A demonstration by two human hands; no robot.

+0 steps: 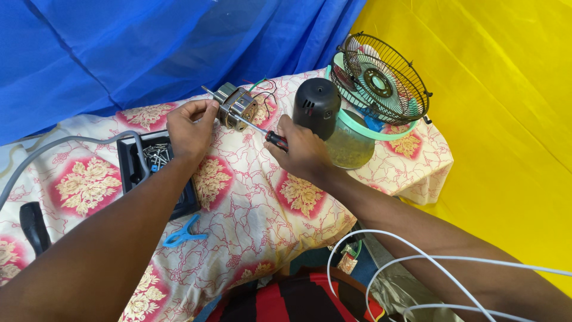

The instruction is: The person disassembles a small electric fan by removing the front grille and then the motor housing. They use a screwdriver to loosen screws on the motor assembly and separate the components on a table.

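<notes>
Upper centre of the frame: a small metal fan motor with protruding shaft and thin red, green and black wires [236, 107] sits on the surface covered by a cream cloth with red floral squares [250, 203]. The left hand [190, 128] is closed around the motor's left side, fingers curled over the casing, steadying it. The right hand [302, 152] grips the red-and-black handle of a screwdriver [268, 134]; the metal blade runs up and left, and its tip meets the motor's lower right face. Whether the tip sits in a screw head cannot be told at this size.

State of the work, as a judgement: the fan is already apart. The motor is out of its housing. The black domed plastic motor cover [317, 106] stands separately just right of the motor, and the dark wire fan guard with pale green blades behind it [380, 80] leans at upper right, resting on a clear round container with a green rim [351, 143]. A black tray of loose screws and small parts [152, 158] lies at left centre, which suggests fasteners have been removed. Work on the motor itself appears in progress; nothing shows reassembly.

Also present: a blue plastic clamp [183, 234] lower left of centre, a grey cable [53, 146] at left, white cables [417, 262] at lower right.
</notes>
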